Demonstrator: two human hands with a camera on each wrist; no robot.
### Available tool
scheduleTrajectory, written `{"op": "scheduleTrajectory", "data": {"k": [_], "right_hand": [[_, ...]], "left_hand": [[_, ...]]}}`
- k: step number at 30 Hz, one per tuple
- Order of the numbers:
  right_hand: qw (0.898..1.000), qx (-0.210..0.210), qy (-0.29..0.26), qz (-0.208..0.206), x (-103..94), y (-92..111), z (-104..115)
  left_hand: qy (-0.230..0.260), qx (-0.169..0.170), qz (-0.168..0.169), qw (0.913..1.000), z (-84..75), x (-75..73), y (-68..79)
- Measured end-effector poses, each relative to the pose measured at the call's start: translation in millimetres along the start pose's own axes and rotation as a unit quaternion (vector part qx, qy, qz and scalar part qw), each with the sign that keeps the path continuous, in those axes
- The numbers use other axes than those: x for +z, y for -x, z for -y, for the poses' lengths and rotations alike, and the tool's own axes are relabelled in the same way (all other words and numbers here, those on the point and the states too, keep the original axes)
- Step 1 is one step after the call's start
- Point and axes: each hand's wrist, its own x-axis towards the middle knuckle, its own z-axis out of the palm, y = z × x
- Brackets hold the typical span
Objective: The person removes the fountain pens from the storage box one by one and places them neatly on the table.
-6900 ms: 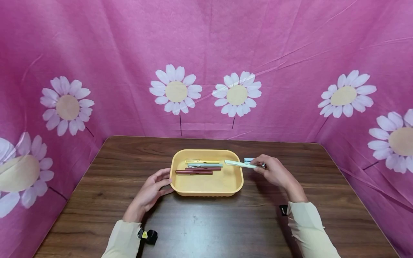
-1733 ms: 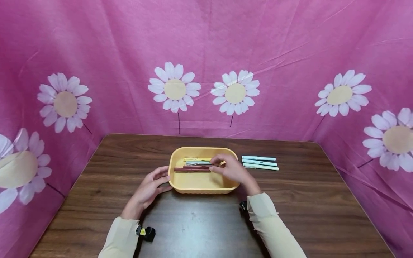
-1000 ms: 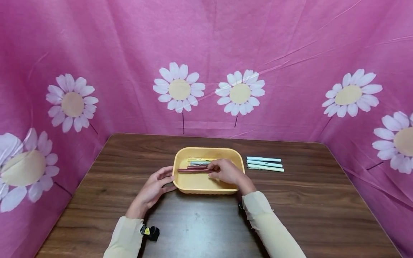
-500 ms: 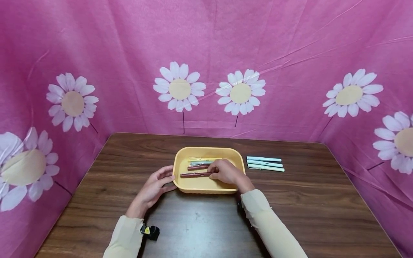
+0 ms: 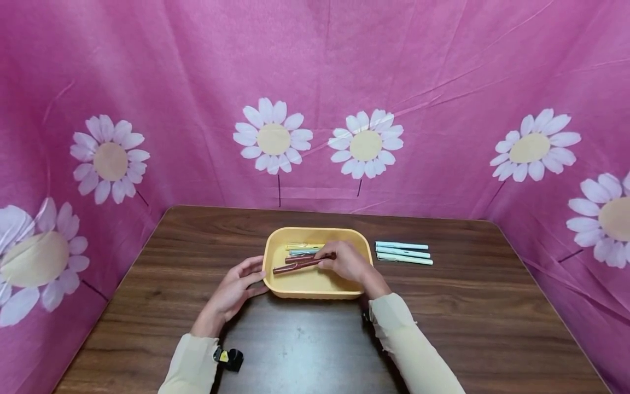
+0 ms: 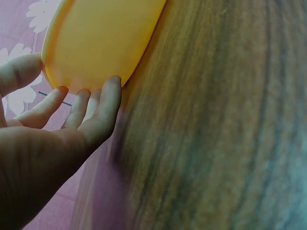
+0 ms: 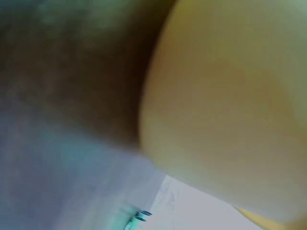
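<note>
My right hand (image 5: 346, 262) reaches into the yellow plastic tray (image 5: 315, 295) and pinches a dark red pen (image 5: 295, 266) near its right end. That pen slants, its left end lower in the head view. Behind it in the tray lie another dark red pen (image 5: 293, 259), a blue-grey pen (image 5: 301, 252) and a yellow pen (image 5: 300, 246), all partly covered by the hand. At the tray's left end, my left hand (image 5: 236, 287) touches the outside with extended fingers. In the left wrist view, its fingertips (image 6: 113, 86) lie against the tray wall (image 6: 103, 48).
Three pale pens, a light blue pen (image 5: 401, 245), a second light blue pen (image 5: 403, 252) and a mint pen (image 5: 406, 259), lie side by side right of the tray on the brown wooden table (image 5: 472, 328). A pink flowered cloth (image 5: 315, 65) surrounds the table's back and sides.
Earlier, the right hand set a pale pen beside the tray. Since then it has gone into the tray, drawn the front dark red pen nearer, and tilted it. The left hand stays put.
</note>
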Motion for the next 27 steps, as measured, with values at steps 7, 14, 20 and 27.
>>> {"op": "scheduleTrajectory", "data": {"k": [7,14,20,27], "right_hand": [[0.998,-0.043,0.023,-0.048,-13.4,4,2],[0.996,-0.028,0.023,-0.087,-27.8,19,-7],[0.993,-0.019,0.016,-0.116,-40.3,34,-16],[0.99,-0.004,0.037,-0.136,-54.6,47,-25]], "left_hand": [[0.0,0.012,0.006,0.9999,-0.1,-1.5,1.6],[0.007,0.007,0.01,0.9999,2.8,-1.9,1.0],[0.002,0.001,0.013,0.9999,3.6,-1.5,1.9],[-0.003,0.009,0.019,0.9998,0.7,-1.8,0.4]]}}
